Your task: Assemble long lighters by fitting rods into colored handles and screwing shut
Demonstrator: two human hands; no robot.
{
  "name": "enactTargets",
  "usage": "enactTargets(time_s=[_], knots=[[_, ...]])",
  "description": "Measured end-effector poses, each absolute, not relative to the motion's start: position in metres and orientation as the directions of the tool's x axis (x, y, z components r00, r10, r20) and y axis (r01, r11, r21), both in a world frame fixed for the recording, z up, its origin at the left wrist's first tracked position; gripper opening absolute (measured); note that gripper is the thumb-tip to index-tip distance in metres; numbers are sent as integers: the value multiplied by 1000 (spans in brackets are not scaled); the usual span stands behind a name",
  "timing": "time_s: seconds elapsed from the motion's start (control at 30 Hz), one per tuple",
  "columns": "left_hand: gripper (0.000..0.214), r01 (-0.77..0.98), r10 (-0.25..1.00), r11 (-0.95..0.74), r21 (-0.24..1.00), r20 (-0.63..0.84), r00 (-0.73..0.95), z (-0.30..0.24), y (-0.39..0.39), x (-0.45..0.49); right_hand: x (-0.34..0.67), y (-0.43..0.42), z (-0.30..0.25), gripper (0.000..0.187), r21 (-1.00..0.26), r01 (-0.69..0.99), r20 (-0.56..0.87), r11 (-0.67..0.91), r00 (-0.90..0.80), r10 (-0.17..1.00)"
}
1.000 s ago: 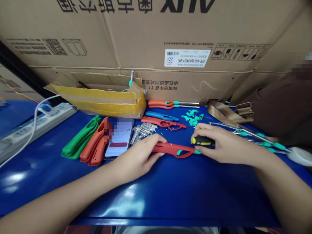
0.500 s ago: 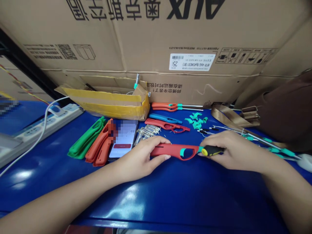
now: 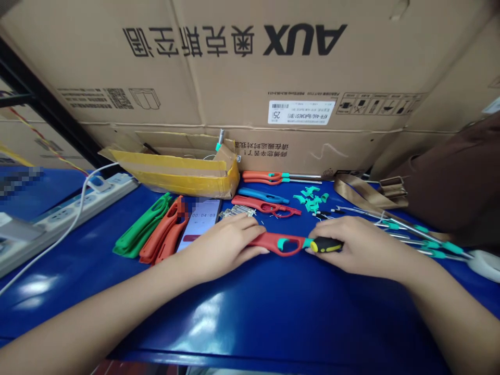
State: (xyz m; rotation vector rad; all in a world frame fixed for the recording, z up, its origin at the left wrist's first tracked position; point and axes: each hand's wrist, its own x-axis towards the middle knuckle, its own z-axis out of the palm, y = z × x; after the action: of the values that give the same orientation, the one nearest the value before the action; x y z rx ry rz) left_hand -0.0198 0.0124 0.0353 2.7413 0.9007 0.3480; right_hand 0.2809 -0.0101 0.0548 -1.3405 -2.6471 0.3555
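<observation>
Red casing (image 3: pixel 269 241) lies flat on the blue table (image 3: pixel 273 312), a teal trigger in its loop. The left hand (image 3: pixel 224 245) clamps its butt end down, while the right hand (image 3: pixel 359 245) wraps around the black-and-yellow screwdriver (image 3: pixel 326 245) at its nose. A firm downward hold probably steadies the tip best. More casings (image 3: pixel 265 205) lie beyond.

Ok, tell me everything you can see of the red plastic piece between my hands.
The red plastic piece is a long, slim, glossy shell with a loop opening holding a teal trigger. It lies flat on the blue table, running left to right. The left hand holds its left end; at its right end it meets the black-and-yellow tool gripped by the right hand.
</observation>
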Motion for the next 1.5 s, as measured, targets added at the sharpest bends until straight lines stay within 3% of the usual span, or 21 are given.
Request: enactTargets(time_s=[0.1,0.2,0.33,0.43,0.53,0.93,1.5], knots=[[33,572,625,-778,261,231,745,50,31,-23,281,-11,53,26,-158,813,243,560,-518,820],[32,636,657,-752,176,285,698,64,54,-25,276,-14,54,40,-150,834,355,531,-456,816],[31,683,676,-721,113,330,659,72,82,-18,264,-19,52,49,-173,811,184,559,-531,827],[28,675,655,-733,86,357,666,68,95,-6,258,-20,47,36,-200,794,24,574,-582,813],[26,658,632,-749,72,376,678,60,101,5,258,-19,43,17,-239,786,-41,569,-594,803],[21,719,687,-694,45,343,641,52,135,21,263,-13,39,12,-279,766,-61,578,-615,786],[37,833,816,-499,-241,193,545,52,147,41,263,-12,40,14,-276,761,-73,587,-626,776]])
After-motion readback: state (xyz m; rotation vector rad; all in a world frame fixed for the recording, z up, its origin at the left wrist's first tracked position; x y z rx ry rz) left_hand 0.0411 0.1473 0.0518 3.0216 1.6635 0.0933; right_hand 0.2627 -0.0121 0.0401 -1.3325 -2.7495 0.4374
